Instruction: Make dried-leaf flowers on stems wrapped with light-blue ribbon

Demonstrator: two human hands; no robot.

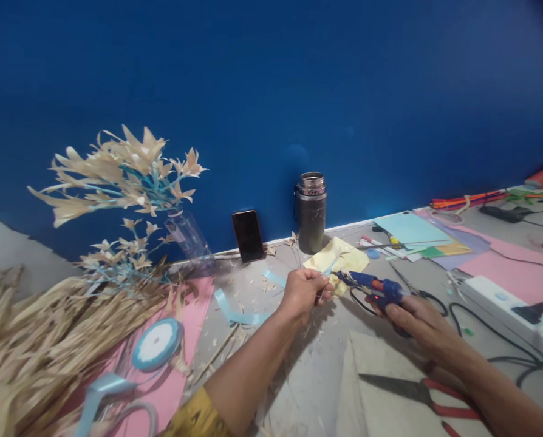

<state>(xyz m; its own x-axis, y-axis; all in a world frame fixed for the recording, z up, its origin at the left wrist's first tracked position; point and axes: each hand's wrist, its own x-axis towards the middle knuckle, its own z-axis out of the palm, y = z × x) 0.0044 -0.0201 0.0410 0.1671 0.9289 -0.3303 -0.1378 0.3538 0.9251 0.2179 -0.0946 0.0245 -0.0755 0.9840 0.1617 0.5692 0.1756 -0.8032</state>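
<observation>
My right hand [412, 315] is wrapped around a blue hot glue gun [372, 285] with an orange part and a small red light. The gun's nozzle points left, close to the fingers of my left hand [305, 288]. Those fingers are pinched on a light blue ribbon [242, 317]; a piece of it shows at the fingertips by the nozzle, and its loose end curls on the table to the left. Thin wire-like stems also show around this hand, but whether they are in the grip is unclear. Crumpled yellow paper [339, 255] lies just behind the nozzle.
Left: dried husks [71, 340], husk flowers [130, 170] in a clear bottle [189, 240], and a ribbon spool [157, 344]. Behind: a phone [248, 235] and a steel flask [312, 212]. Right: a power strip [503, 303] with cables and coloured paper [412, 229]. Red-handled scissors [449, 400] lie in front.
</observation>
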